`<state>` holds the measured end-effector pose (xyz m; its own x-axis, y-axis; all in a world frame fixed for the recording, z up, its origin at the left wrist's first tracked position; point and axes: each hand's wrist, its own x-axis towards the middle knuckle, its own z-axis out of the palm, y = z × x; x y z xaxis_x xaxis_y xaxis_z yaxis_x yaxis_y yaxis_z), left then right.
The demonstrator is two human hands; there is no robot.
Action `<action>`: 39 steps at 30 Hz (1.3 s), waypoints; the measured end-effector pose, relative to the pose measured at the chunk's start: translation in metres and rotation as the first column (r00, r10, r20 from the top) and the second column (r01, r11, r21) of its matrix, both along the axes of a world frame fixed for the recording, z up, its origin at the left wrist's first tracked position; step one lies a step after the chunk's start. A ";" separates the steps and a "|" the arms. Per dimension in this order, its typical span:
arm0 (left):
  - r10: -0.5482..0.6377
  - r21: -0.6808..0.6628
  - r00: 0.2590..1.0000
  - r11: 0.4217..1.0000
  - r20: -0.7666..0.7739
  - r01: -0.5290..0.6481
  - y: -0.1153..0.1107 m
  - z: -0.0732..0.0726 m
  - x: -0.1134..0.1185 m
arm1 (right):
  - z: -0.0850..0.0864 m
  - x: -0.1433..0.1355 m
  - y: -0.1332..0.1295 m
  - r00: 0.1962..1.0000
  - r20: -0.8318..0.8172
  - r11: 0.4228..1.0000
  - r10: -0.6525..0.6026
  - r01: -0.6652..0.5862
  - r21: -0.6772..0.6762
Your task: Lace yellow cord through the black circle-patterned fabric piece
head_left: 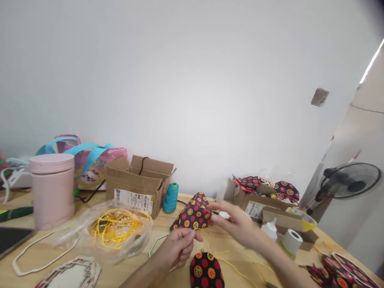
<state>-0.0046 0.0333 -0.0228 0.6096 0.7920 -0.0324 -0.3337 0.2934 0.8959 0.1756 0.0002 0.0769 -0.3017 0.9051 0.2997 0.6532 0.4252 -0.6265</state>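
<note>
My left hand [182,247] is closed in a pinch, with a thin yellow cord [232,267] running from its fingertips down to the right across the table. My right hand [235,224] is raised to the right of it, thumb and fingers apart, with nothing visible between them. Behind both hands stands a black fabric piece [193,212] with red and orange round flowers; the right fingertips overlap its edge, and I cannot tell whether they touch it. Below the hands lies a rounded pouch-like piece [207,271] of the same fabric, a small loop at its top.
A plastic bag of yellow cord [117,228], a pink canister [52,192] and a cardboard box [135,186] stand left. A teal thread spool [171,198] is beside the box. Rightward are a filled box [255,206], a white bottle [270,229], a white roll [292,240] and patterned pieces [339,272].
</note>
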 end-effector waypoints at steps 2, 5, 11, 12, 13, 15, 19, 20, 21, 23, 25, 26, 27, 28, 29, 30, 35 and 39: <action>-0.005 -0.003 1.000 1.000 -0.006 0.005 -0.001 0.003 -0.002 | -0.034 -0.018 0.011 0.968 -0.246 0.996 0.055 -0.071 -0.056; 0.016 -0.011 1.000 1.000 -0.023 -0.016 0.000 0.004 -0.006 | -0.075 -0.026 0.020 0.945 -0.326 0.993 0.037 -0.070 -0.091; 0.121 -0.031 0.989 0.992 -0.081 -0.124 0.007 0.001 -0.007 | -0.098 -0.005 0.023 0.907 -0.415 0.991 -0.071 0.015 -0.137; 0.140 -0.030 0.986 0.989 -0.092 -0.143 0.008 0.000 -0.007 | -0.098 -0.001 0.024 0.901 -0.422 0.990 -0.100 0.045 -0.137; 0.157 -0.025 0.982 0.987 -0.104 -0.160 0.009 -0.001 -0.006 | -0.098 0.003 0.025 0.896 -0.427 0.988 -0.125 0.073 -0.136; 0.187 -0.002 0.973 0.982 -0.134 -0.189 0.009 -0.004 -0.006 | -0.097 0.010 0.028 0.892 -0.425 0.985 -0.157 0.112 -0.129; 0.236 0.113 0.941 0.970 -0.243 -0.215 0.005 -0.008 -0.003 | -0.096 0.011 0.026 0.902 -0.407 0.990 -0.142 0.128 -0.061; 0.251 0.184 0.920 0.962 -0.301 -0.202 0.003 -0.008 -0.002 | -0.096 0.009 0.023 0.914 -0.391 0.994 -0.105 0.106 -0.019; 0.268 0.269 0.891 0.947 -0.366 -0.175 0.001 -0.006 -0.001 | -0.095 0.005 0.020 0.930 -0.363 0.997 -0.055 0.070 0.030; 0.305 0.442 0.826 0.894 -0.473 -0.077 -0.005 -0.001 0.001 | -0.094 -0.005 0.012 0.965 -0.254 0.990 0.069 -0.035 0.136; 0.310 0.543 0.804 0.840 -0.507 0.019 -0.010 0.004 0.003 | -0.093 -0.015 0.005 0.979 -0.143 0.975 0.142 -0.113 0.193; 0.300 0.569 0.804 0.820 -0.513 0.057 -0.011 0.006 0.003 | -0.093 -0.018 0.004 0.983 -0.103 0.971 0.150 -0.126 0.204; 0.290 0.582 0.802 0.808 -0.522 0.086 -0.012 0.008 0.003 | -0.093 -0.021 0.003 0.987 -0.067 0.969 0.147 -0.131 0.210; 0.284 0.587 0.794 0.802 -0.537 0.110 -0.012 0.009 0.003 | -0.094 -0.022 0.003 0.989 -0.035 0.968 0.142 -0.132 0.212; 0.285 0.587 0.782 0.800 -0.554 0.125 -0.011 0.009 0.003 | -0.096 -0.022 0.005 0.990 -0.007 0.968 0.138 -0.133 0.212; 0.287 0.585 0.770 0.799 -0.569 0.135 -0.011 0.009 0.003 | -0.097 -0.021 0.006 0.990 0.014 0.967 0.141 -0.141 0.210; 0.257 0.551 0.771 0.822 -0.582 0.142 -0.009 0.005 0.005 | -0.102 -0.015 0.012 0.980 0.047 0.959 0.195 -0.200 0.200; 0.283 0.524 0.767 0.848 -0.575 0.080 -0.008 0.002 0.004 | -0.097 -0.013 0.008 0.989 0.066 0.970 0.135 -0.146 0.193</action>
<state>-0.0007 0.0258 -0.0212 0.5104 0.8588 0.0437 0.3374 -0.2467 0.9085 0.1622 0.0085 -0.0199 -0.4415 0.7772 0.4484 0.6073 0.6267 -0.4882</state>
